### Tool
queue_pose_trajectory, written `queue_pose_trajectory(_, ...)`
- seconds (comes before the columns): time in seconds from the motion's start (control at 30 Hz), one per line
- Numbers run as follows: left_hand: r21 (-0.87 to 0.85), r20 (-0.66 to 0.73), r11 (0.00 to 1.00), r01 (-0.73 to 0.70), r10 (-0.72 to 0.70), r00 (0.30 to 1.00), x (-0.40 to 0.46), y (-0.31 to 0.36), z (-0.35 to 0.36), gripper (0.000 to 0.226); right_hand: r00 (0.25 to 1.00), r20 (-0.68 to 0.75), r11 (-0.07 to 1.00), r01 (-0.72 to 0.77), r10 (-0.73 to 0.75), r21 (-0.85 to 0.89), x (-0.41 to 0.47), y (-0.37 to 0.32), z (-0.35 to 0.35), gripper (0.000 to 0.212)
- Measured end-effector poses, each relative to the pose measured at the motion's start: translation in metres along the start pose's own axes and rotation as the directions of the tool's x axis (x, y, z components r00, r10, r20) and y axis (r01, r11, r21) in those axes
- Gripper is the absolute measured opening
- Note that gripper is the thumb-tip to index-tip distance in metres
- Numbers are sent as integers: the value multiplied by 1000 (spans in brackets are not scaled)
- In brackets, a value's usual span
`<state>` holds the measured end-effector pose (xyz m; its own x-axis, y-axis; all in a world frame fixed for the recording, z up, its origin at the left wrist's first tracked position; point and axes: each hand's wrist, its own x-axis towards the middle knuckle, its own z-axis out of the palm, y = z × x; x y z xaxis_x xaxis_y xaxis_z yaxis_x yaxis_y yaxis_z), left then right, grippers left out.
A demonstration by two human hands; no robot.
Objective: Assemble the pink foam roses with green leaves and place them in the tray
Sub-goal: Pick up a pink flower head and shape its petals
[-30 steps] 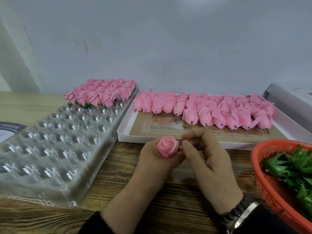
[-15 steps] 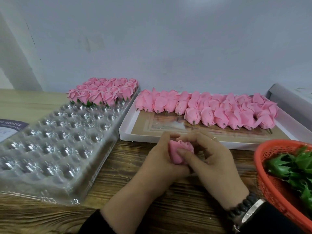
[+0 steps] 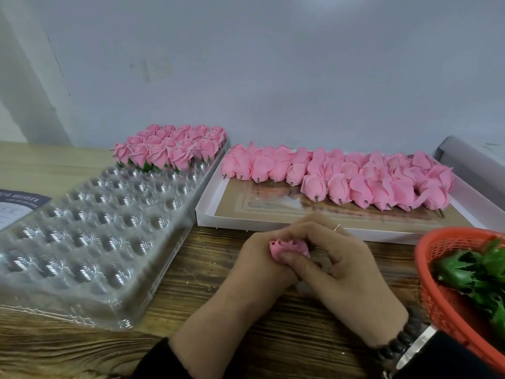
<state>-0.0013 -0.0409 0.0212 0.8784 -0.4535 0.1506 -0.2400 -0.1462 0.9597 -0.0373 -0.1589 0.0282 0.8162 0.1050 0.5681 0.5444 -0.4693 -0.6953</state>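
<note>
At a wood-grain table (image 3: 207, 294) set against a pale grey wall (image 3: 273, 64), the left hand (image 3: 254, 272) and right hand (image 3: 349, 272) both curl their grip round one pink foam rose (image 3: 287, 248). A clear tray (image 3: 90, 242) lies left, a white box (image 3: 232, 218) of roses behind, an orange basket (image 3: 434, 296) right.

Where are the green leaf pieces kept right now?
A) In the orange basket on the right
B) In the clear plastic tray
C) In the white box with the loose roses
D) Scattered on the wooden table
A: the loose green leaves lie piled inside the orange basket at the right edge, while the white box holds only pink rose heads.
</note>
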Motion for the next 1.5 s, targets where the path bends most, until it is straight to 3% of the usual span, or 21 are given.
queue_pose_trajectory(0.07,-169,-4,985,41,-42,999,1,0,1,35,997,-72,1000,17,-18,-18,-2,0,2,31)
queue_pose_trajectory(0.13,-363,-47,931,42,-63,997,0,5,3,9,982,-186,999,-5,13,41,-4,3,5,33)
queue_pose_trajectory(0.17,-448,-99,894,18,-69,993,-1,7,3,10,972,-227,994,-40,62,102,-4,5,6,34)
queue_pose_trajectory(0.3,-664,-222,744,-71,-106,969,0,5,4,11,969,-140,968,-178,204,179,-4,11,14,41)
queue_pose_trajectory(0.33,-678,-216,733,-52,-131,968,1,4,5,6,969,-100,959,-201,224,198,-4,11,16,44)
queue_pose_trajectory(0.47,-737,-180,676,10,-211,961,1,2,10,37,955,-30,922,-277,296,269,-3,10,22,42)
queue_pose_trajectory(0.67,-793,-59,599,106,-250,966,2,0,12,58,931,31,860,-348,363,374,-1,4,16,17)
queue_pose_trajectory(0.77,-797,25,580,168,-247,969,2,3,6,48,917,117,824,-395,382,407,0,2,9,6)
queue_pose_trajectory(0.9,-770,31,614,176,-239,970,1,2,3,36,890,209,760,-455,406,465,0,2,9,7)
queue_pose_trajectory(1.0,-793,17,591,146,-219,976,2,1,6,23,890,176,767,-453,422,454,-1,5,13,27)
queue_pose_trajectory(1.07,-807,14,573,140,-219,976,2,0,7,17,904,140,796,-423,404,433,-1,6,14,23)
queue_pose_trajectory(1.13,-793,25,588,161,-232,972,3,0,5,23,913,134,813,-406,386,418,-1,7,12,13)
queue_pose_trajectory(1.23,-736,60,640,221,-263,963,2,2,2,45,873,253,715,-487,416,501,-1,9,8,8)
queue_pose_trajectory(1.3,-695,36,691,199,-242,970,1,3,1,35,854,305,684,-519,421,512,-1,9,6,15)
queue_pose_trajectory(1.43,-536,-155,844,33,-137,978,2,-1,-5,23,918,107,842,-393,382,369,-1,11,6,9)
queue_pose_trajectory(1.5,-326,-232,944,-55,-24,972,3,-2,-9,8,936,-15,883,-327,352,336,0,12,6,20)
